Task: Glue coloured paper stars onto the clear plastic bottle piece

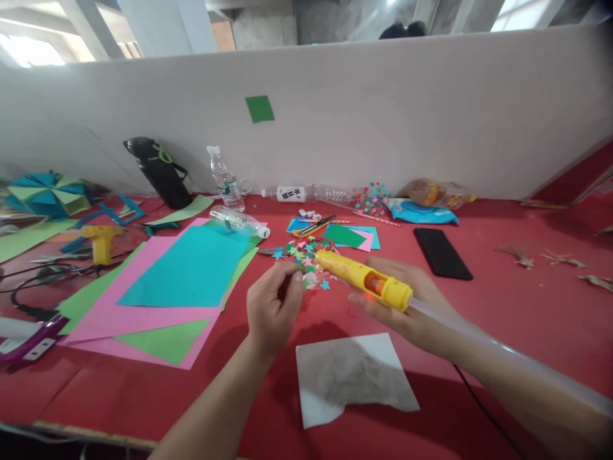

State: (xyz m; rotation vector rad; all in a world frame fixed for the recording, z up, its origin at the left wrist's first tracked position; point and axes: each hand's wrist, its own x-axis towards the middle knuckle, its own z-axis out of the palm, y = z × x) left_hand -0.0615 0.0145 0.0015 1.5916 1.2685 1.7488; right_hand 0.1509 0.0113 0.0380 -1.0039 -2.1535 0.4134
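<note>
My right hand (416, 294) is wrapped round a yellow hot glue gun (352, 271), with an orange-red glow by its side window. A long translucent glue stick (483, 338) runs out of its back end along my forearm. The nozzle points left, towards my left hand (275, 303), whose thumb and forefinger are pinched together. Something tiny and dark greenish may sit at those fingertips, too small to name. Just beyond both hands lies a scatter of coloured paper stars (309, 252). Nearer me, a torn white paper sheet (354, 377) lies flat on the red table.
Coloured paper sheets (191, 265) cover the left, near a second yellow glue gun (101, 243) and a purple tool (33, 342). Bottles (223, 179), a black flask (160, 172), a utility knife (313, 225) and a blue packet (424, 212) lie behind. A black phone (443, 253) is right.
</note>
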